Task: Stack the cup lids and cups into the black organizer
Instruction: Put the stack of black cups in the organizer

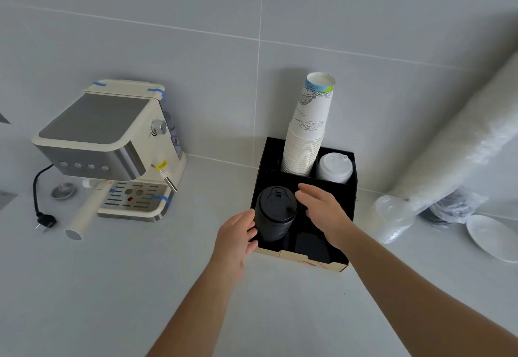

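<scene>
The black organizer stands on the counter against the wall. A tall stack of white paper cups rises upside down from its back middle compartment. White lids fill the back right compartment. A stack of black lids stands in the front left compartment. My left hand touches the left side of the black lids with its fingers curled against them. My right hand hovers just right of the black lids, fingers spread, holding nothing. The front right compartment is partly hidden by my right wrist.
A cream espresso machine sits at the left with its cord and plug and a small metal filter basket. At the right lie a long plastic-wrapped sleeve, clear plastic lids and a white plate.
</scene>
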Available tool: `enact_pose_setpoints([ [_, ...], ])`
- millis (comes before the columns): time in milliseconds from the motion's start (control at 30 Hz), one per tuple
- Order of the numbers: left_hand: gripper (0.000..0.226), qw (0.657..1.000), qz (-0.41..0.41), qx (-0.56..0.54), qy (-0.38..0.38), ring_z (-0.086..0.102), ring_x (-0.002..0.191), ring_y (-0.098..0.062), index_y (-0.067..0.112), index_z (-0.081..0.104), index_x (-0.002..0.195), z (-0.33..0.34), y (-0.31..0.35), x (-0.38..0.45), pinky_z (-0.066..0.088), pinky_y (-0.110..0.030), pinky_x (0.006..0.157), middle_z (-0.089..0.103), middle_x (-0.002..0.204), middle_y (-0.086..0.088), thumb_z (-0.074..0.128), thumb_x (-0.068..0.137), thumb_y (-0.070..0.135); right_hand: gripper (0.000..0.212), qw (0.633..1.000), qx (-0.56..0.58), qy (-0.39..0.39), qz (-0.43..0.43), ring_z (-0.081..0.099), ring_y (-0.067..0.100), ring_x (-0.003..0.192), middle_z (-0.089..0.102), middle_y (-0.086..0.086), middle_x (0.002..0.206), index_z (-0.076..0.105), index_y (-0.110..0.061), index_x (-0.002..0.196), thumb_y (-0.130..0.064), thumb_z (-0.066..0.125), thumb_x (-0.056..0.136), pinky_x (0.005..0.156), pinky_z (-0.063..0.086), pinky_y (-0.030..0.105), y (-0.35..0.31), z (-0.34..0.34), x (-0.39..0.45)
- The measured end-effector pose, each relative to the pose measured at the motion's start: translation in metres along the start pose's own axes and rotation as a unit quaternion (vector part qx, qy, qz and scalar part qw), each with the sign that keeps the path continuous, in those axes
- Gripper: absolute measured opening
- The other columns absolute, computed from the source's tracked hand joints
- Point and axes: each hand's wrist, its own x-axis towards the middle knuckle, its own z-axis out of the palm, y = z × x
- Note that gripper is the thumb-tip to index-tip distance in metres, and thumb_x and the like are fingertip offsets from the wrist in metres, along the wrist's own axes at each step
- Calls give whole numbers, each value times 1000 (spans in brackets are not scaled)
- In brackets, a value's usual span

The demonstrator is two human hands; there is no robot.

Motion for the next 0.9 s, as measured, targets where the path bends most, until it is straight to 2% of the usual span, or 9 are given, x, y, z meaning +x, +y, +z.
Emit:
enact_pose_setpoints([
  [100,27,998,11,-56,-24,66,106,-22,11,62,117,-6,-2,-14,53,-39,92,69,114,-8,58,94,24,47,998,56,12,9,48,17,138,56,-3,144,55,-23,142,-32,59,96,119,34,43,5,-15,-4],
  [267,23,992,11,-102,-78,69,104,-25,12,67,112,3,-3,-30,54,-38,89,72,111,-10,57,95,25,44,987,161,12,16,52,21,133,58,3,141,52,-13,143,-26,54,101,117,36,39,11,-44,-22],
  [500,26,991,4,-80,-107,72,99,-23,14,68,112,39,-9,-38,54,-36,86,74,108,-10,56,95,28,38,974,225,28,19,58,21,127,64,2,133,56,-12,138,-24,50,103,111,41,36,34,-88,-41],
  [633,26,991,-7,-62,-116,71,100,-24,13,68,111,63,-16,-41,55,-36,85,73,109,-11,56,95,30,34,969,241,47,30,60,19,123,69,0,124,60,-13,133,-25,51,102,113,40,40,47,-112,-44],
  [900,26,991,-31,-28,-126,71,101,-25,11,67,111,119,-38,-43,55,-38,88,73,111,-12,58,95,28,36,952,282,115,41,61,21,121,67,6,128,59,-7,133,-22,56,100,106,44,37,67,-172,-42],
])
